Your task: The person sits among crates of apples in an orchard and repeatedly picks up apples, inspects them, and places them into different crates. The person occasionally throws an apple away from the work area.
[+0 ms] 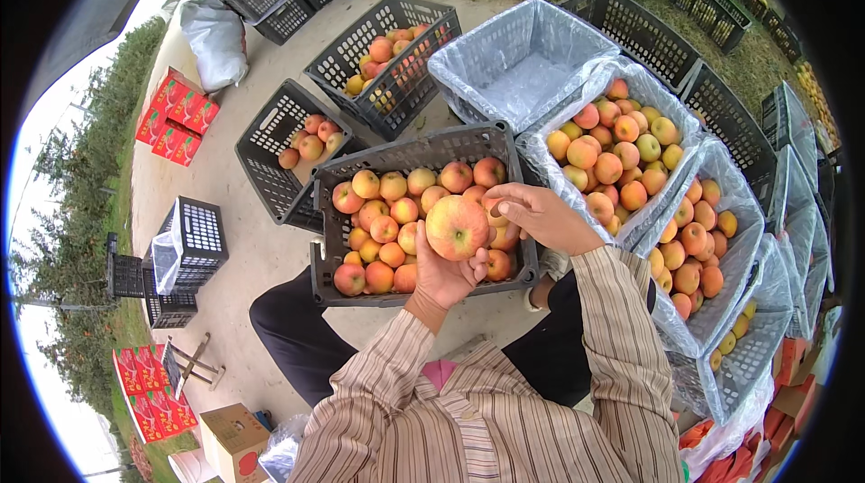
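Observation:
My left hand (445, 273) cradles a large red-and-yellow apple (457, 227) from below, its calyx end facing up. Just right of it, my right hand (540, 211) is palm down with bent fingers. Another apple (498, 209) shows partly under those fingers; whether they grip it or only hover over it, I cannot tell. Both hands are above a black plastic crate (412, 148), which stands between my knees and holds many apples (384, 229) of mixed sizes.
Two black crates (260, 138) (317, 71) with some apples stand ahead. To the right are a plastic-lined crate (520, 87) with nothing in it and lined crates of apples (611, 145) (716, 307). Red cartons (177, 118), a white sack (215, 44) and a folding stool (192, 368) are left.

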{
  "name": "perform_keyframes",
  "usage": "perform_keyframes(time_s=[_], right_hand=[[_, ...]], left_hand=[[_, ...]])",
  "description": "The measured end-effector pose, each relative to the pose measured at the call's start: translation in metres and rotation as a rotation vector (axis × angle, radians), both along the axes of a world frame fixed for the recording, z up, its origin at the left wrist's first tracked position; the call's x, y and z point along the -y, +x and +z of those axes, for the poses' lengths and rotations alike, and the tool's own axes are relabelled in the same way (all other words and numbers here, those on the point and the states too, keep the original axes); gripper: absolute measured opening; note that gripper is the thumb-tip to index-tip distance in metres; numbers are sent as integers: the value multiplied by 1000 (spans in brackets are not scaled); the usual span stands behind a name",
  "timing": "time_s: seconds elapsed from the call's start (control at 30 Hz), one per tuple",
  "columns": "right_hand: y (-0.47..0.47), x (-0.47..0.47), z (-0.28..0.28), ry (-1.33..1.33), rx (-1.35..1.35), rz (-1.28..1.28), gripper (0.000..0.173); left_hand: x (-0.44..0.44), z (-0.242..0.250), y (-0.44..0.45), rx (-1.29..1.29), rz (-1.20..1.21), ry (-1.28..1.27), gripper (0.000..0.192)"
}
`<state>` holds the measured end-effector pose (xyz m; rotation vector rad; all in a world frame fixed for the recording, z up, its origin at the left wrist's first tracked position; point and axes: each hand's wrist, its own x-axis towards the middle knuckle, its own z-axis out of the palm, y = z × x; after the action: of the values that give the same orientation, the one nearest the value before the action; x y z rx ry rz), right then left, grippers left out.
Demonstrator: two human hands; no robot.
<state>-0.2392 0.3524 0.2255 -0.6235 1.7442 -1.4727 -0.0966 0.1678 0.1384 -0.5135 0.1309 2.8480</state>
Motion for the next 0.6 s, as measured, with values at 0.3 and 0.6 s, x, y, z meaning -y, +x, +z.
perform_keyframes(time_s=[0.3, 0.6], right_hand=[[-4, -8, -12, -46, -65, 16, 39], [0, -3, -7, -78, 8, 8, 38]], left_hand=[[-14, 19, -2, -41, -33, 48, 92], [-18, 15, -1, -43, -28, 52, 92]])
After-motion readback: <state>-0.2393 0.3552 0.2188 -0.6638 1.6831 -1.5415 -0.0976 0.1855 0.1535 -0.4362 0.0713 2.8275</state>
